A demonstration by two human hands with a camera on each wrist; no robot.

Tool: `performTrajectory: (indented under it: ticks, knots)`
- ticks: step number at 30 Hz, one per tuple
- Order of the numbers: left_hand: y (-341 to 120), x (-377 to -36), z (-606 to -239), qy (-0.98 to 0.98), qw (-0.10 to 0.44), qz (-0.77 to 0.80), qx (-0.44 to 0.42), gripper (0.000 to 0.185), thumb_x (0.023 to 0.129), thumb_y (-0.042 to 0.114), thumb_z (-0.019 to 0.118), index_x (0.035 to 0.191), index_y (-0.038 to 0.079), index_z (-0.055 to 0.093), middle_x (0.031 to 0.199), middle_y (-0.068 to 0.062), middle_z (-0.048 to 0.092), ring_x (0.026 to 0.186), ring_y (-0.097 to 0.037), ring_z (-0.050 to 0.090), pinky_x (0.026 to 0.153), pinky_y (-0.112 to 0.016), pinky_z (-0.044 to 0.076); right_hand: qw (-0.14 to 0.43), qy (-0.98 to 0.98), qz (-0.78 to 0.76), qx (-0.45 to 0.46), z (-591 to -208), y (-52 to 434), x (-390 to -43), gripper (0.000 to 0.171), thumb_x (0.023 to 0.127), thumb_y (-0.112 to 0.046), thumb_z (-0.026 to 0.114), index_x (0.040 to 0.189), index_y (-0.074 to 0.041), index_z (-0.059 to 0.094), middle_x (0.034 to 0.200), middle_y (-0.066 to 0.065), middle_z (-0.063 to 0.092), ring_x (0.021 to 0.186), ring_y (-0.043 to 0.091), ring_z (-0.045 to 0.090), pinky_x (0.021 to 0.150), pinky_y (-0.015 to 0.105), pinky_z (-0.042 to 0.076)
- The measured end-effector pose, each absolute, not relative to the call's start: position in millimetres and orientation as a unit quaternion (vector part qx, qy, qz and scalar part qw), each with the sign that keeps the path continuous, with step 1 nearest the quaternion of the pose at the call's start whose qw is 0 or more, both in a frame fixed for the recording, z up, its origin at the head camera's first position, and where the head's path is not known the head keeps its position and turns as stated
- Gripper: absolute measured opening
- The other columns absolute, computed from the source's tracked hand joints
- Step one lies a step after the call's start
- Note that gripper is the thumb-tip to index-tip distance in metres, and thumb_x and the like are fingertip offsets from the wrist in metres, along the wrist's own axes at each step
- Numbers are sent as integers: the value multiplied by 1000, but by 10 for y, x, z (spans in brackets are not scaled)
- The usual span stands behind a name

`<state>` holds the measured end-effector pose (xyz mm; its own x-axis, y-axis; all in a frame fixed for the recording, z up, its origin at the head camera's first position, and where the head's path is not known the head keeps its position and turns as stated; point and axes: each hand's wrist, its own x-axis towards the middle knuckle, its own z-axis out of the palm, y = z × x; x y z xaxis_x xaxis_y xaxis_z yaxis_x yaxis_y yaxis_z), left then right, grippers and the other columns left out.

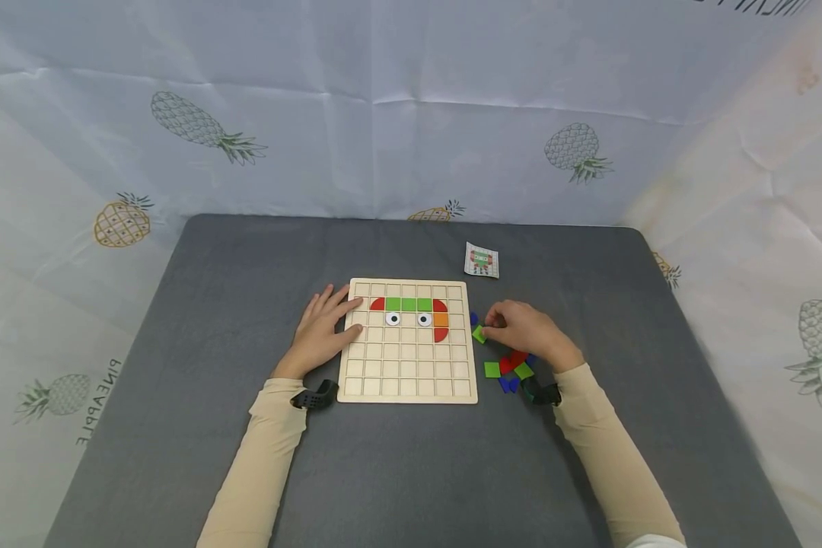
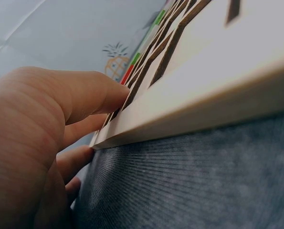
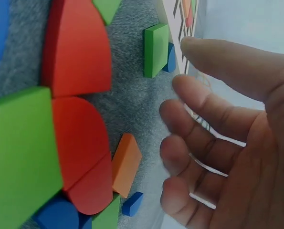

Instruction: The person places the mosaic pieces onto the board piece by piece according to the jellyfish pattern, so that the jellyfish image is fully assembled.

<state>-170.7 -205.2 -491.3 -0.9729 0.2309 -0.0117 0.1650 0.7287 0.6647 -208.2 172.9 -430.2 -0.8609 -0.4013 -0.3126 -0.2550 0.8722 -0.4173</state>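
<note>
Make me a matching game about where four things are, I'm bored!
1. left hand
2. right hand
3. picture card
4. eyes

A. on the board, below the green squares
B. on the table, past the board's far right corner
C. touching the board's left side
D. near the loose pieces

Pairs: 1-C, 2-D, 3-B, 4-A

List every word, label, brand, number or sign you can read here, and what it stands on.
"PINEAPPLE": on the pineapple-print cloth, left side of the head view.
Dark lettering, top right of the head view, on the cloth: cut off by the frame edge, not fully readable.
Small card past the board: any print too small to read.
</note>
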Motion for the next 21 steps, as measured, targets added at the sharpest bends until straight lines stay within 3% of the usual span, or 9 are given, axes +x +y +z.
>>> performTrajectory:
  ticks: [7, 16, 21]
  knots:
    - [-2053, -1716, -4917, 930, 47, 350, 106, 58, 97, 29, 65, 151, 16, 50, 168, -11, 26, 160, -33, 6, 131, -51, -2, 212, 951, -164, -157, -4326, 1708, -2060, 30, 93, -36, 73, 106, -8, 73, 97, 6, 70, 76, 15, 58, 65, 29, 53]
    - [-2060, -1718, -4929, 931, 45, 348, 104, 58, 97, 28, 65, 151, 17, 50, 169, -11, 26, 160, -33, 5, 131, -51, -3, 196, 954, -161, -161, -4362, 1655, -2041, 28, 92, -30, 75, 109, -9, 70, 102, 7, 69, 86, 19, 60, 75, 38, 57]
    - [-2052, -1718, -4924, 930, 45, 348, 108, 57, 97, 29, 65, 151, 17, 50, 168, -11, 26, 160, -33, 6, 131, -51, -3, 190, 948, -196, -166, -4352, 1660, -2044, 22, 93, -25, 74, 105, -8, 68, 97, 8, 68, 80, 18, 58, 70, 34, 55]
